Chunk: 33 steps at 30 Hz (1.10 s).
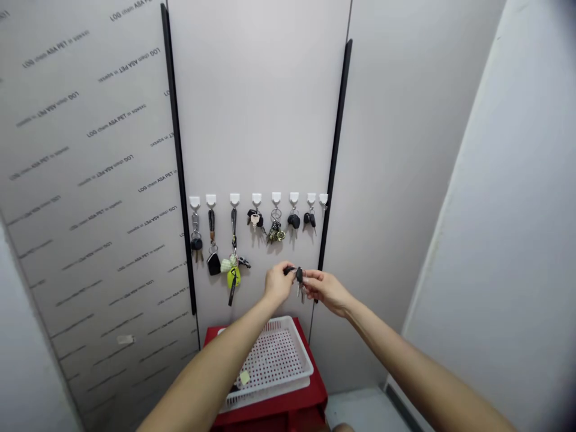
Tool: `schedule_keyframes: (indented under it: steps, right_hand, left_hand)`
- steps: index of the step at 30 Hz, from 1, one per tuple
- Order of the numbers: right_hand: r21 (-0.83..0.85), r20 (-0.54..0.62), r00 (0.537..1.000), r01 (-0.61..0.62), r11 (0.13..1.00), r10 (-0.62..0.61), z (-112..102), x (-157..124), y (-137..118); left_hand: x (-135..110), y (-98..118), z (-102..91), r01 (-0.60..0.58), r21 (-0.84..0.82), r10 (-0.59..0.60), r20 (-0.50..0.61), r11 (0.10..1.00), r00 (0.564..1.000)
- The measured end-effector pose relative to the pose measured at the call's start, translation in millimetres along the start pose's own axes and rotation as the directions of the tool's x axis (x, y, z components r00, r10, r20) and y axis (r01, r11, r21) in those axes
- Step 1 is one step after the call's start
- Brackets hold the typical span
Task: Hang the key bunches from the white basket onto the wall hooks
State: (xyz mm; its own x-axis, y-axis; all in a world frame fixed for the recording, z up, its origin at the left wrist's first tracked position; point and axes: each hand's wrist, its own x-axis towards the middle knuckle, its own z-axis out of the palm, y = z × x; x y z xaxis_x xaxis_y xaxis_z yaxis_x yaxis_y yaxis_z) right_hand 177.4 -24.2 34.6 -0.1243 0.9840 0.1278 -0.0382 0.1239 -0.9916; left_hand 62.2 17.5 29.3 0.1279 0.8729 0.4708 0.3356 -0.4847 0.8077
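Head view. Both hands are working in front of a white panel (258, 108), below a row of hooks (234, 200). The left hand (279, 281) is curling nearly closed, its thumb and forefinger gripping the black part of the keys (300, 277). The right hand (326, 289) is pinching the same keys from the other side, fingertips together, lower fingers loosely bent. The keys are sitting between the two hands, off the hooks, metal blades pointing down.

Hooks, left to right: the first is carrying a bunch on a metal clip (195, 223); the second, a strap with a black fob (213, 264); the third, a strap with a yellow-green fob (233, 276). The fourth is holding a bunch including a pale-headed key (255, 219); the fifth, a ringed bunch with brass-coloured pieces (276, 231). Black-headed keys are hanging from the sixth and seventh. The eighth is sitting just beside the right black strip (335, 156).

Below the hands, a white perforated basket (274, 354) is resting on a red bench (315, 390). A small yellow slip (244, 377) is lying in the basket, near its front edge. The left forearm is covering part of the basket.
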Motion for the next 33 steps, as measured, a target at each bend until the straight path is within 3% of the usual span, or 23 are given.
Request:
schedule_keyframes:
  steps: [6, 13, 18, 22, 27, 33]
  right_hand:
    - [-0.293, -0.221, 0.954, 0.132, 0.947, -0.202, -9.5, 11.2, -21.9]
    - [-0.316, -0.292, 0.911, 0.196, 0.928, -0.292, -25.1, 26.6, -59.3]
    - [-0.348, -0.428, 0.831, 0.212, 0.913, -0.356, -41.0, 46.8, -83.8]
    - [-0.362, -0.536, 0.737, 0.24, 0.901, -0.412, -53.8, 66.9, -106.2]
    - [-0.467, -0.616, 0.654, 0.145, 0.872, -0.438, -59.9, 92.0, -119.9]
    - [-0.524, -0.643, 0.615, 0.081, 0.848, -0.457, -71.2, 109.2, -108.9]
  left_hand:
    - [12.4, 11.4, -11.3, -0.134, 0.159, 0.136, -0.007, 0.978, 0.991]
    - [21.8, 22.9, -7.3, -0.076, 0.208, 0.063, 0.065, 0.975, 0.996]
    - [27.8, 31.7, -0.1, -0.047, 0.16, 0.026, 0.127, 0.986, 0.992]
    - [29.9, 31.0, -2.2, -0.07, 0.168, 0.046, 0.145, 0.983, 0.988]
    - [32.4, 26.5, -13.5, -0.067, 0.193, 0.044, 0.124, 0.979, 0.991]
    - [28.4, 14.2, -33.4, -0.028, 0.184, 0.007, 0.111, 0.982, 0.994]
